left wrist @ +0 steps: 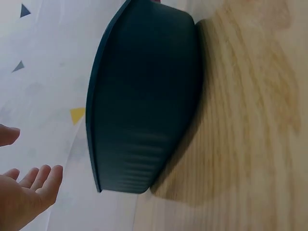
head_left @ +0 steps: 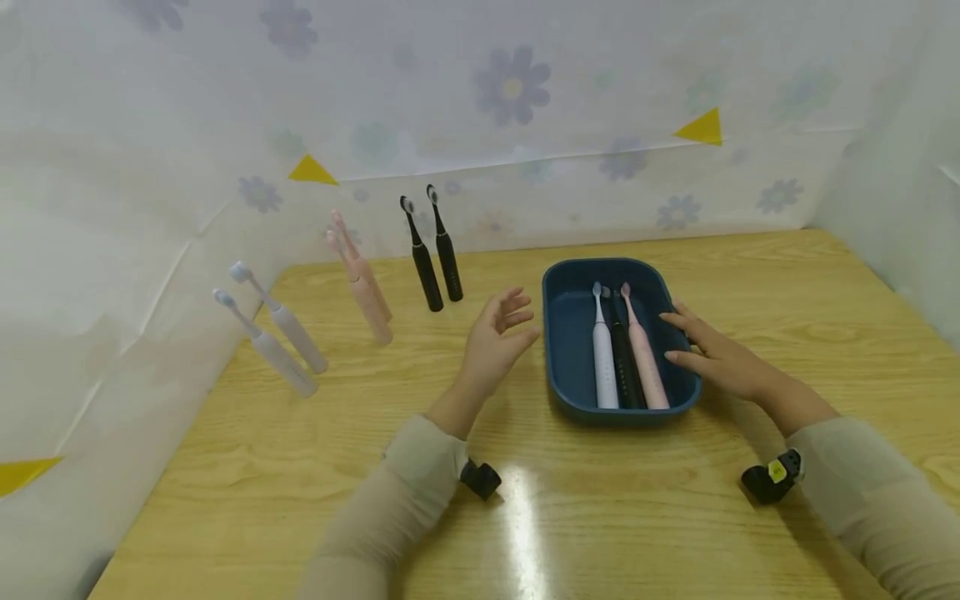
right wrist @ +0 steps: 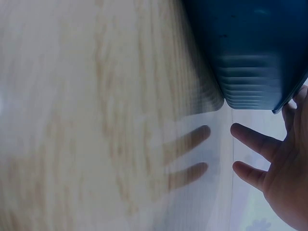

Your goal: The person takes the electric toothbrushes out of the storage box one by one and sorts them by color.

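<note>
A dark blue tray (head_left: 568,362) stands on the table. Inside it lie three electric toothbrushes side by side: a white toothbrush (head_left: 604,367), a black toothbrush (head_left: 626,371) and a pink toothbrush (head_left: 647,367). Just left of the tray, my left hand (head_left: 495,342) hovers with relaxed fingers and holds nothing; the left wrist view shows that hand (left wrist: 26,199) apart from the tray wall (left wrist: 139,96). Across the right rim reach the spread fingers of my right hand (head_left: 720,358). From the right wrist, some fingers of this hand (right wrist: 288,173) show at the tray's rim (right wrist: 275,111), others stretched outside it.
On the left, toothbrushes stand upright in pairs: white toothbrushes (head_left: 298,337), pink toothbrushes (head_left: 367,304) and black toothbrushes (head_left: 426,271). A flowered white sheet (head_left: 450,100) hangs behind and beside the wooden table (head_left: 360,467). Each wrist carries a small black camera (head_left: 480,479).
</note>
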The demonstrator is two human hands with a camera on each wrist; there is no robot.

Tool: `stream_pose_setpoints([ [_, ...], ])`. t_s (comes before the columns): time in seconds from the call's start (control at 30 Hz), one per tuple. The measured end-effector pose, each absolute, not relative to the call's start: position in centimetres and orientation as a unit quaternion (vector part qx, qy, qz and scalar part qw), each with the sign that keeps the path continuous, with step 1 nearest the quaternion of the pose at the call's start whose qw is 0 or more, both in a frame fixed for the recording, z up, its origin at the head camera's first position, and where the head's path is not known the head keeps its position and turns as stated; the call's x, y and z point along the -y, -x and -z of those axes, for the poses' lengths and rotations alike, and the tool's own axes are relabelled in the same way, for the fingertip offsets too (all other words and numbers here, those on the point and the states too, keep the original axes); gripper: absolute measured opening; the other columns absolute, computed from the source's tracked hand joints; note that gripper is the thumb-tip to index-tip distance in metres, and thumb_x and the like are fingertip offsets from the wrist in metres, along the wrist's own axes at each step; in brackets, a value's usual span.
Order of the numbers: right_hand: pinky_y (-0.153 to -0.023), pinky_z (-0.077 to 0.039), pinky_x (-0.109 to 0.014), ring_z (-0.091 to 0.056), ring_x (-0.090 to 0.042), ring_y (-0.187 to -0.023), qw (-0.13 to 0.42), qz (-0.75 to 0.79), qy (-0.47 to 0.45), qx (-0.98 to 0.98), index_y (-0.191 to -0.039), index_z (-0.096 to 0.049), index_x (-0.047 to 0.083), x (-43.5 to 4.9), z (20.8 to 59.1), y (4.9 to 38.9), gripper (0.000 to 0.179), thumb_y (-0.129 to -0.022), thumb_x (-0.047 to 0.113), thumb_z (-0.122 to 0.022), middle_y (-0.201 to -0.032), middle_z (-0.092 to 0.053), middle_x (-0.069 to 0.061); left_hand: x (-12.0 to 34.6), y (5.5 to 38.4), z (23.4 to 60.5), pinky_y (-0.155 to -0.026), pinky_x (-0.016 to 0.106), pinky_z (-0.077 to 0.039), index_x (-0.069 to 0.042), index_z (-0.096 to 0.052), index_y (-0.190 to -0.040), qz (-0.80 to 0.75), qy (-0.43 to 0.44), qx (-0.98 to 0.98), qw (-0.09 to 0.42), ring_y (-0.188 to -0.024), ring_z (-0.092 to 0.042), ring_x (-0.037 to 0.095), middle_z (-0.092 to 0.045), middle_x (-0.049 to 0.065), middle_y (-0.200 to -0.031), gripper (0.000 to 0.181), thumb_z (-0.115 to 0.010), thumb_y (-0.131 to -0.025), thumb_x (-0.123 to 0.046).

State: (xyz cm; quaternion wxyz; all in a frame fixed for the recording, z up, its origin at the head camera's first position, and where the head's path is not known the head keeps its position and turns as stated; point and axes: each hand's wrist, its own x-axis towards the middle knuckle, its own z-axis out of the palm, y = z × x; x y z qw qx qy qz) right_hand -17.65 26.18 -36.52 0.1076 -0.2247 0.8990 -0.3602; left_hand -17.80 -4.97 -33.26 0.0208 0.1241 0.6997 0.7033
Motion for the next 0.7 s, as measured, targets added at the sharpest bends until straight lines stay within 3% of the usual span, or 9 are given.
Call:
stream_pose_setpoints([
  [0.33, -0.087, -0.019, -0.062, -0.010, -0.048, -0.121, 0.109, 0.360, 0.222, -0.900, -0.138, -0.009, 0.004, -26.1, 36.6, 17.5, 0.062, -0.091, 0.025, -0.044, -0.141, 0.010, -0.017, 2.7, 18.0, 34.2, -0.080, 0.028, -0.044, -0.015, -0.040, -0.127, -0.691, -0.140, -0.704, 0.080, -0.105, -0.048, 0.016, -0.047, 0.003, -0.121, 0.055, -0.063, -0.078, -0.006],
  [0.7, -0.087, -0.019, -0.062, -0.010, -0.048, -0.121, 0.110, 0.352, 0.221, -0.903, -0.138, -0.009, 0.004, -26.2, 36.4, 17.7, 0.063, -0.091, 0.025, -0.044, -0.141, 0.010, -0.017, 0.6, 18.5, 34.1, -0.077, 0.022, -0.043, -0.015, -0.035, -0.131, -0.600, -0.192, -0.758, 0.167, -0.106, -0.046, 0.013, -0.043, 0.005, -0.125, 0.060, -0.063, -0.078, -0.008],
])
